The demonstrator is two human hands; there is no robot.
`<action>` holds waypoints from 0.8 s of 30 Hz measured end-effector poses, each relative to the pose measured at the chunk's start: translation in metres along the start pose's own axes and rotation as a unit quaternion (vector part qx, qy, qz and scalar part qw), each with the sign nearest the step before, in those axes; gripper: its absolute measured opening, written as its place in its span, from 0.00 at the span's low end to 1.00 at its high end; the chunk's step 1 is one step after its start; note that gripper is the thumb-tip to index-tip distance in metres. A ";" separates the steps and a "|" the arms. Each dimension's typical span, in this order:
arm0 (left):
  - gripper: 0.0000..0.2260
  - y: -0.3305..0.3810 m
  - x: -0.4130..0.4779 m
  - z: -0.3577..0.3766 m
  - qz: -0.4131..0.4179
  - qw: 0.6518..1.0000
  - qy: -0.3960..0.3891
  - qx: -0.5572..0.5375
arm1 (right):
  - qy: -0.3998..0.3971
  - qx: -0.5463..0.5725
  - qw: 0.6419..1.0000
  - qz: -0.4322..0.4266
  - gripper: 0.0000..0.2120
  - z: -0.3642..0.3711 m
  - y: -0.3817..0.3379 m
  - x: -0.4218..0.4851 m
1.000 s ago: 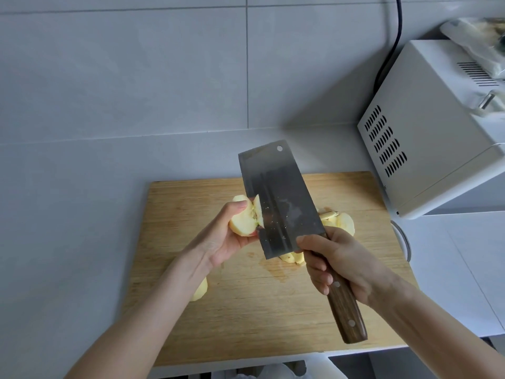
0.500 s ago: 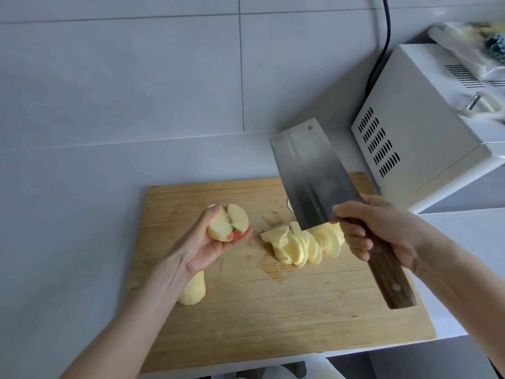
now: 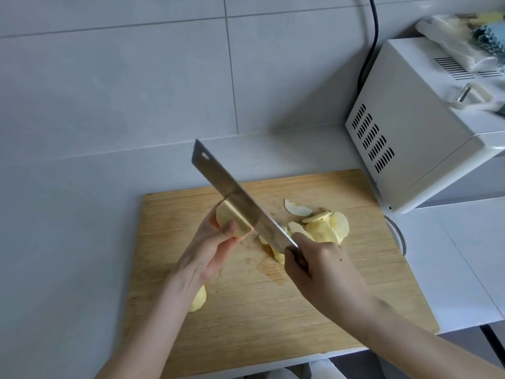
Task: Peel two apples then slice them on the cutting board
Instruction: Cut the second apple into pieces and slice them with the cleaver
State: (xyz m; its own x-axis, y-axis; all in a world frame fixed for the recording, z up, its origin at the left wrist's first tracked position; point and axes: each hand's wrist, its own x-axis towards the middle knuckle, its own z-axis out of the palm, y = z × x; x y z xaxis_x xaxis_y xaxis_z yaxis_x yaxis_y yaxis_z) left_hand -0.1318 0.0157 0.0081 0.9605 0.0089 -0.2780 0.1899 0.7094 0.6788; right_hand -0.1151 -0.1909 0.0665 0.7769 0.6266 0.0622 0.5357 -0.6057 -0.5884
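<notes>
My left hand [image 3: 210,250] holds a peeled apple piece [image 3: 228,218] above the wooden cutting board [image 3: 246,318]. My right hand [image 3: 319,272] grips the handle of a cleaver [image 3: 232,195], whose blade slants up to the left and rests against the held apple piece. A heap of pale apple slices [image 3: 325,228] lies on the board to the right of the blade. Another peeled apple piece [image 3: 198,300] sits on the board, partly hidden under my left wrist.
A white microwave [image 3: 420,132] stands at the right behind the board, with a peeler [image 3: 471,95] and a plastic bag [image 3: 459,42] on top. A black cable [image 3: 371,36] runs up the tiled wall. The grey counter [image 3: 68,242] stretches to the left.
My right hand swung the cleaver from the right back to the left, onto the apple piece in my left hand. The left hand turned the piece so its cut face is hidden.
</notes>
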 end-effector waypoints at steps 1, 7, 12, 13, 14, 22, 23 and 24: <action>0.39 -0.001 0.000 0.001 0.013 1.000 0.008 0.021 | -0.001 -0.014 1.000 -0.017 0.12 0.001 -0.001 -0.001; 0.45 -0.005 -0.001 -0.002 0.050 0.996 0.035 0.061 | 0.007 -0.064 0.996 -0.057 0.16 0.004 -0.004 -0.002; 0.43 -0.008 -0.004 -0.001 0.061 0.989 0.048 0.129 | 0.012 -0.068 0.996 -0.061 0.16 0.009 0.003 -0.002; 0.42 -0.009 -0.005 0.000 0.073 0.983 0.053 0.162 | 0.011 -0.063 0.996 -0.059 0.16 0.009 0.004 -0.001; 0.41 -0.010 -0.005 0.000 0.088 0.973 0.060 0.206 | 0.011 -0.059 0.997 -0.056 0.15 0.010 0.005 0.000; 0.37 -0.014 -0.004 0.004 0.074 0.984 0.046 0.155 | 0.012 -0.065 0.997 -0.041 0.17 0.013 0.004 0.001; 0.38 -0.016 -0.004 0.003 0.066 0.989 0.044 0.125 | 0.008 -0.072 0.996 -0.043 0.18 0.014 0.002 0.000; 0.38 -0.017 -0.005 0.004 0.067 0.990 0.044 0.115 | 0.003 -0.079 0.996 -0.045 0.21 0.014 0.000 0.000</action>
State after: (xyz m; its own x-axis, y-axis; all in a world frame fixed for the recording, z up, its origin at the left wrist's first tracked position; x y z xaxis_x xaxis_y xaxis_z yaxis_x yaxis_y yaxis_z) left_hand -0.1388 0.0011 0.0003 0.9606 0.1610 -0.2265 0.1131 0.5180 0.8479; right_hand -0.1198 -0.1842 0.0548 0.7247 0.6793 0.1154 0.6491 -0.6169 -0.4451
